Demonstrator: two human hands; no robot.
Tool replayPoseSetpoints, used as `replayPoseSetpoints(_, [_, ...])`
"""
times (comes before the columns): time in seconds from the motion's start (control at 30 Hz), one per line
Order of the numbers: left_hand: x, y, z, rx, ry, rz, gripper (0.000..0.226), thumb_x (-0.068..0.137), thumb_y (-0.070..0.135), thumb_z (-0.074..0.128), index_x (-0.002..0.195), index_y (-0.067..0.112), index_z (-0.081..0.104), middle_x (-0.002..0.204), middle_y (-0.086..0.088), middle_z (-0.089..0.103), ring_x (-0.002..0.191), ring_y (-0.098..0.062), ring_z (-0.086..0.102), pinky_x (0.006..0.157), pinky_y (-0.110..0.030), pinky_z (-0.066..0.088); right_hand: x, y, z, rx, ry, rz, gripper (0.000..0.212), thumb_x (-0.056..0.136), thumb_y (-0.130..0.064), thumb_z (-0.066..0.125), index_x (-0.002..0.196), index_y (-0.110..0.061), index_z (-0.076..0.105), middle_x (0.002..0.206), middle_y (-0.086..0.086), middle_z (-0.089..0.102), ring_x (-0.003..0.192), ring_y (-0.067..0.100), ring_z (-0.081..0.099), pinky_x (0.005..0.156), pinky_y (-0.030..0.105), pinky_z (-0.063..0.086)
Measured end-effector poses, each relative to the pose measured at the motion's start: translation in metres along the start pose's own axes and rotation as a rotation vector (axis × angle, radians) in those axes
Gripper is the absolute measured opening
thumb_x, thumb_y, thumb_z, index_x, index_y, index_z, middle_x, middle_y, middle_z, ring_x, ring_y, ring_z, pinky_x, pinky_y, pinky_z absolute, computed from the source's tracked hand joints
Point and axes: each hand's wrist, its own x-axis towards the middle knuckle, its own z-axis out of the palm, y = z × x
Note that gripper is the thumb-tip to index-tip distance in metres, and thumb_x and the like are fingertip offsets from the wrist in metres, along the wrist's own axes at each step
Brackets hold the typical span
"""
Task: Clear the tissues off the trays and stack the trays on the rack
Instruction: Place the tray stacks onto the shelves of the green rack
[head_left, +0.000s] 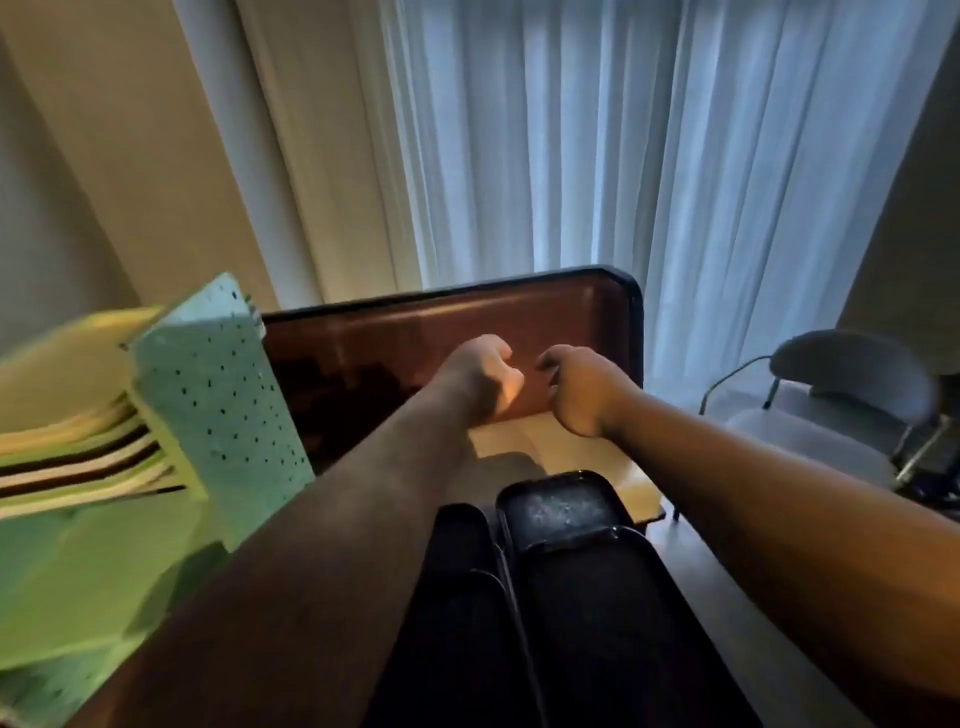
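Brown tray (519, 312) upright | left hand (480, 371), right hand (582, 389) curled before it

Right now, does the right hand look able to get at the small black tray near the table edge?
Probably yes. The right hand is raised by the brown tray, and the black tray lies below that forearm with its top uncovered. Nothing visible blocks a drop to it.

Cafeteria-like room: tray rack (218, 395), curtains (571, 145), chair (841, 395)

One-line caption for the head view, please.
Both hands, left and right, tilt a brown tray upright above dark trays, beside the green rack.
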Motion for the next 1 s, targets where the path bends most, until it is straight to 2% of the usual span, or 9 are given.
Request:
replayPoseSetpoints(0.13, [-0.013,-0.063,0.130,-0.033,-0.150,-0.205,0.048,0.089,0.015,0.058,0.137,0.013,0.058,0.133,-0.012,0.065,0.120,-0.030,0.062,0.093,-0.026,0.047,-0.021,0.103,0.100,0.030,-0.182,0.285,0.049,0.092,-0.023,0.060,0.141,-0.021,0.055,0.140,0.010,0.057,0.124,0.032,0.057,0.099,0.032,0.047])
replayPoseSetpoints(0.27, [-0.040,-0.116,0.225,0.007,-0.283,-0.395,0.057,0.088,0.016,0.056,0.145,0.012,0.049,0.143,-0.012,0.057,0.127,-0.030,0.058,0.099,-0.030,0.046,-0.053,0.177,0.178,-0.028,-0.331,0.540,0.054,0.091,-0.031,0.062,0.142,-0.019,0.050,0.143,0.016,0.048,0.132,0.038,0.046,0.107,0.044,0.046])
replayPoseSetpoints(0.4, [-0.057,-0.149,0.266,0.066,-0.401,-0.539,0.058,0.089,0.019,0.055,0.145,0.009,0.044,0.142,-0.014,0.053,0.122,-0.031,0.060,0.094,-0.034,0.052,-0.086,0.216,0.211,-0.097,-0.351,0.731,0.059,0.091,-0.029,0.062,0.146,-0.016,0.042,0.147,0.016,0.040,0.136,0.038,0.039,0.106,0.047,0.043])
replayPoseSetpoints(0.5, [-0.059,-0.168,0.286,0.110,-0.472,-0.603,0.050,0.091,0.018,0.055,0.140,0.006,0.049,0.139,-0.013,0.056,0.115,-0.030,0.062,0.080,-0.032,0.050,-0.099,0.237,0.235,-0.033,-0.345,0.850,0.064,0.094,-0.019,0.056,0.153,-0.015,0.030,0.152,0.015,0.032,0.137,0.038,0.037,0.107,0.049,0.041])
replayPoseSetpoints(0.63, [-0.064,-0.177,0.298,0.143,-0.507,-0.612,0.048,0.092,0.020,0.055,0.138,0.006,0.050,0.132,-0.011,0.058,0.110,-0.030,0.063,0.088,-0.037,0.056,-0.114,0.252,0.252,0.041,-0.203,0.871,0.069,0.090,-0.006,0.049,0.155,-0.017,0.030,0.151,0.013,0.037,0.134,0.037,0.041,0.109,0.050,0.041])
replayPoseSetpoints(0.7, [-0.063,-0.177,0.301,0.095,-0.472,-0.656,0.046,0.091,0.020,0.054,0.135,0.006,0.050,0.126,-0.010,0.061,0.102,-0.027,0.063,0.083,-0.037,0.056,-0.115,0.257,0.253,0.102,-0.140,0.914,0.066,0.088,-0.003,0.047,0.152,-0.016,0.037,0.146,0.014,0.045,0.131,0.037,0.046,0.109,0.054,0.045])
replayPoseSetpoints(0.8, [-0.057,-0.176,0.300,-0.047,-0.333,-0.778,0.045,0.090,0.023,0.056,0.133,0.008,0.053,0.116,-0.005,0.063,0.088,-0.021,0.060,0.071,-0.032,0.049,-0.113,0.260,0.252,0.150,-0.116,0.824,0.055,0.091,-0.003,0.045,0.145,-0.015,0.046,0.136,0.013,0.051,0.122,0.035,0.051,0.105,0.053,0.048])
replayPoseSetpoints(0.9, [-0.047,-0.179,0.296,-0.134,-0.187,-0.799,0.058,0.089,0.026,0.059,0.143,0.013,0.046,0.133,-0.006,0.058,0.110,-0.025,0.061,0.085,-0.036,0.053,-0.097,0.263,0.244,0.209,-0.029,0.728,0.053,0.091,0.002,0.041,0.143,-0.010,0.049,0.135,0.015,0.049,0.125,0.035,0.048,0.108,0.049,0.045])
replayPoseSetpoints(1.0, [-0.024,-0.179,0.288,-0.211,-0.136,-0.745,0.060,0.091,0.027,0.059,0.147,0.014,0.044,0.144,-0.007,0.053,0.121,-0.026,0.058,0.089,-0.032,0.047,-0.062,0.266,0.234,0.299,-0.001,0.695,0.051,0.092,0.003,0.041,0.140,-0.010,0.051,0.128,0.010,0.046,0.118,0.031,0.051,0.105,0.044,0.047])
